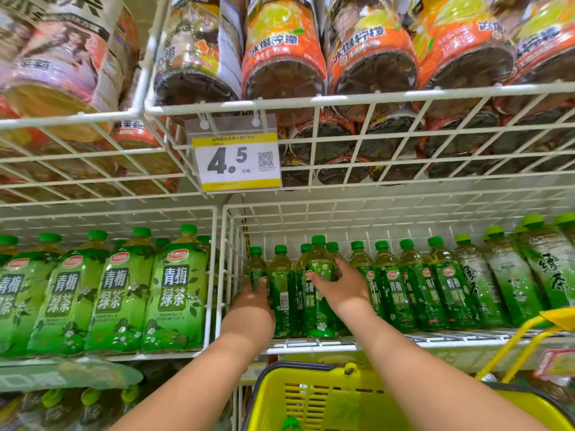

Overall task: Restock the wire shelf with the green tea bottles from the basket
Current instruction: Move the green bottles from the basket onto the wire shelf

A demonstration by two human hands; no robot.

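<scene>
Both my arms reach into the white wire shelf [311, 348] where small green tea bottles stand in a row. My left hand [253, 298] is wrapped around the leftmost bottle [255, 269], next to the shelf's side grid. My right hand [337, 287] grips a taller-standing bottle [317, 293] at the front, fingers around its body. Another bottle [282, 290] stands between the two hands. Below, the yellow basket [311, 396] shows one green cap [291, 424] at its bottom edge.
More small green bottles [420, 290] fill the shelf to the right. Large green tea bottles [124, 300] stand in the left compartment. An upper wire shelf with orange-labelled bottles [283, 54] and a price tag [236, 158] hangs overhead. The yellow basket handle [522, 340] rises at right.
</scene>
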